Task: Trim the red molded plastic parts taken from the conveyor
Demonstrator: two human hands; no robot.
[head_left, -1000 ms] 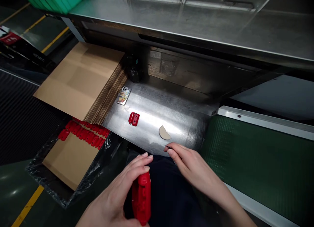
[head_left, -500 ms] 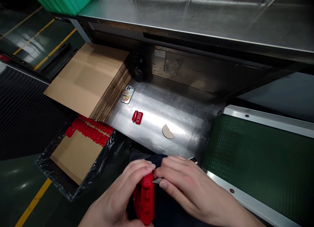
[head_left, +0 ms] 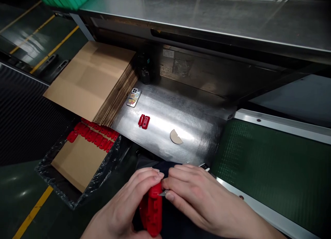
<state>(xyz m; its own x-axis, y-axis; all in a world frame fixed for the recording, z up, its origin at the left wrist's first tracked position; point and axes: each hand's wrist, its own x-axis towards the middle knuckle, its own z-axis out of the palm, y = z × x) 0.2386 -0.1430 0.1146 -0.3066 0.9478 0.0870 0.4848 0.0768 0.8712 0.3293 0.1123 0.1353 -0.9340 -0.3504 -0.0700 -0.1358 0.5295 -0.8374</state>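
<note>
My left hand point(head_left: 126, 208) grips a red plastic knife handle point(head_left: 151, 211) upright over my lap. My right hand point(head_left: 196, 197) pinches a small metal blade point(head_left: 163, 192) against the top of that handle. Both hands touch at the handle's upper end. On the steel work surface point(head_left: 196, 128) ahead lie a small red plastic piece point(head_left: 143, 121) and a tan half-round card scrap point(head_left: 176, 137).
A stack of flat cardboard sheets point(head_left: 90, 80) lies at the left. Below it stands a plastic-lined box point(head_left: 77, 163) holding several red parts point(head_left: 91, 133). A phone point(head_left: 133, 97) rests on the steel. A green conveyor belt point(head_left: 271, 163) runs at right; a steel shelf point(head_left: 207, 15) overhangs.
My right hand left the steel surface's edge with the blade and came to the handle's top. It now presses the blade there, a little lower than half a second ago.
</note>
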